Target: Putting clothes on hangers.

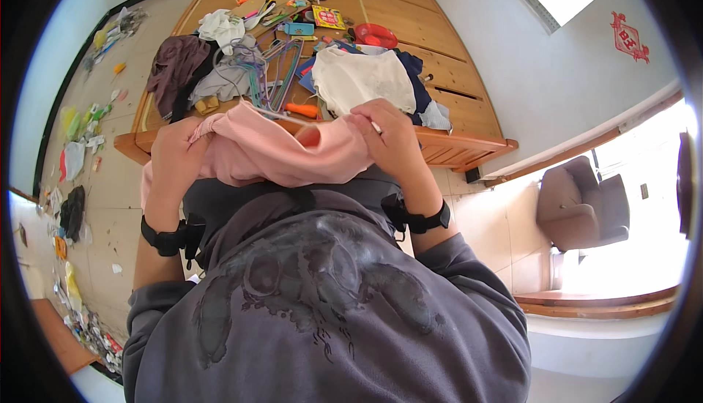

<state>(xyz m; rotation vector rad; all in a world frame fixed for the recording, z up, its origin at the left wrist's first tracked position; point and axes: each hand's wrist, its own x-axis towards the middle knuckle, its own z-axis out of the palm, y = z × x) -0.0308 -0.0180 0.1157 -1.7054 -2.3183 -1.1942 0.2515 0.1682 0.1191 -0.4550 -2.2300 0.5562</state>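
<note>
A pink garment (280, 156) is stretched between my two hands, in front of my waist. My left hand (178, 142) grips its left part, where the cloth is bunched. At its right end, my right hand (387, 136) pinches the cloth. A light-coloured clothes hanger (274, 116) runs along the top of the garment, partly inside it; its right end shows by my right fingers. Just beyond lie a cream garment (362, 79), an orange object (302, 110) and several coloured hangers (280, 71) on a wooden bed.
The wooden bed (445, 82) also holds a dark purple garment (173, 71), a white cloth (222, 29), a red dish (376, 35) and a blue case (299, 29). Litter (74, 156) is strewn over the tiled floor at left. A brown armchair (571, 205) stands beyond a doorway at right.
</note>
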